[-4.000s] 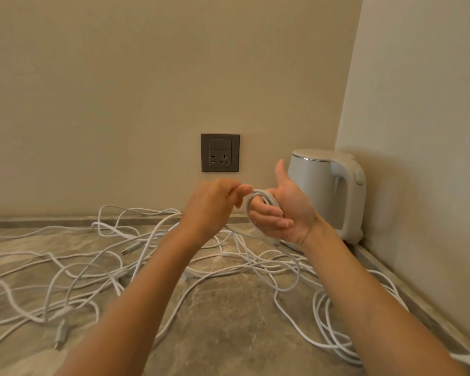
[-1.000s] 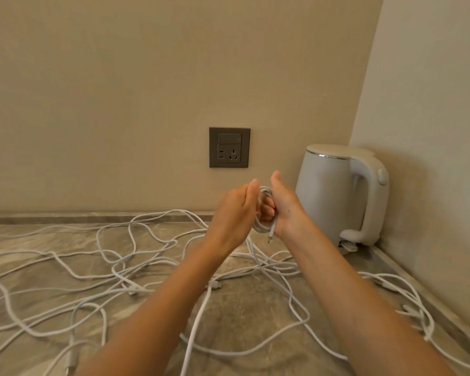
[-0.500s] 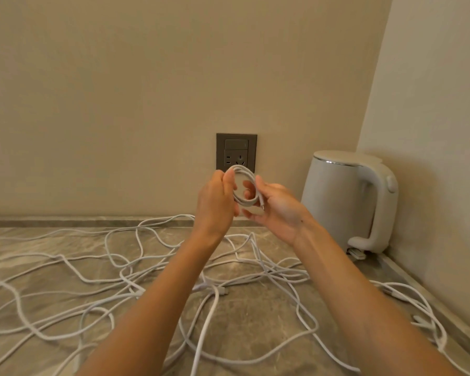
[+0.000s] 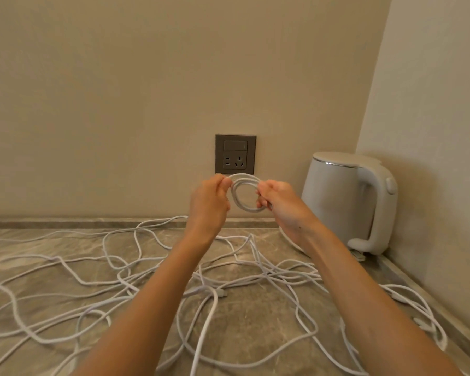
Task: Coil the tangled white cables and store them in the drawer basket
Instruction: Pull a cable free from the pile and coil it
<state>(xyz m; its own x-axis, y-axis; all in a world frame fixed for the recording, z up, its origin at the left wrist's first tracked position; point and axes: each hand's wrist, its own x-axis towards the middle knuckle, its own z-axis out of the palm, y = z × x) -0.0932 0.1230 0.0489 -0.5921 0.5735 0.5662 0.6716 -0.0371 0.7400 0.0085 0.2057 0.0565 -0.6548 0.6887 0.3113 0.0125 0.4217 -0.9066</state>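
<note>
- Head view, single frame. Both bare hands are raised in front of the beige wall, above the counter.
- Task item: small round coil of white cable (image 4: pixel 243 177), several turns, held in the air between the two hands. In the picture it sits just below the dark grey wall socket (image 4: pixel 235 154).
- Left hand (image 4: pixel 208 203): fingers curled, thumb and fingertips pinching the coil's left rim.
- Right hand (image 4: pixel 281 202): pinching the right rim the same way. Neither hand is spread.
- Key relation: the ring stands roughly upright, flat face toward me and opening toward the wall. The two grips therefore sit at opposite ends of a level diameter. The ring has no long axis to speak of, and both hands are equally near.
- I see no strand running from the coil down to the pile. A hand could hide one, so I log this as uncertain.
- Stock left to do: loose tangle of white cables (image 4: pixel 255 272) spread over the grey marbled stone countertop (image 4: pixel 255 324), well below the coil and apart from it.
- White electric kettle (image 4: pixel 339 202) stands in the right corner, beside the right forearm, untouched.
- Drawer basket: not in view.
- Judgement: this coil looks finished. The likely next step is for one hand to take the whole ring and lay it flat in the basket. Either hand could carry it. The freed side may spring open unless all the turns are gripped together.
</note>
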